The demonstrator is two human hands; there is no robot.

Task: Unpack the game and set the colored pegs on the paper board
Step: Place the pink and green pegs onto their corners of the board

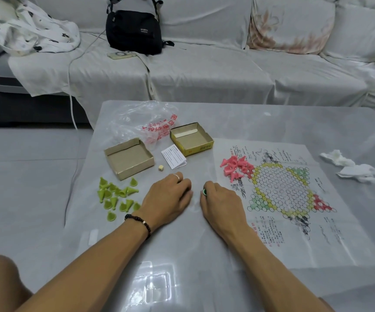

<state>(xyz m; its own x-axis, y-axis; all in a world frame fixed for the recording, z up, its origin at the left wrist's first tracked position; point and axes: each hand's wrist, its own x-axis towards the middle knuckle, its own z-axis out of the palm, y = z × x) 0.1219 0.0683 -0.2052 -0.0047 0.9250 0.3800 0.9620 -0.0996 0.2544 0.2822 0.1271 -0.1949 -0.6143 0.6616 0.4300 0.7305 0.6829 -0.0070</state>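
Colored pegs are found in three places. The pink pegs (236, 166) are piled on the upper left corner of the paper board (281, 194), which is spread flat on the counter (204, 255). The yellow-green pegs (116, 197) are scattered on the counter in front of the tan box tray (129, 158), well apart from the board. Sorting by color is the likely reason for the separate heaps.

A dark green piece (204, 191), probably a peg, is seen at the curled fingers of the right hand (221, 203); most of it is hidden, so the grip cannot be confirmed. The left hand (168, 199) is rested knuckles-up just beside it, fingers curled under; whether anything is held there cannot be told.

Both containers are open and appear empty: the tan box tray and the yellow box half (192, 138). The clear plastic bag (141, 122) behind them is crumpled; its contents cannot be made out. A folded instruction leaflet (174, 157) and a die (161, 168) are lying between the boxes.
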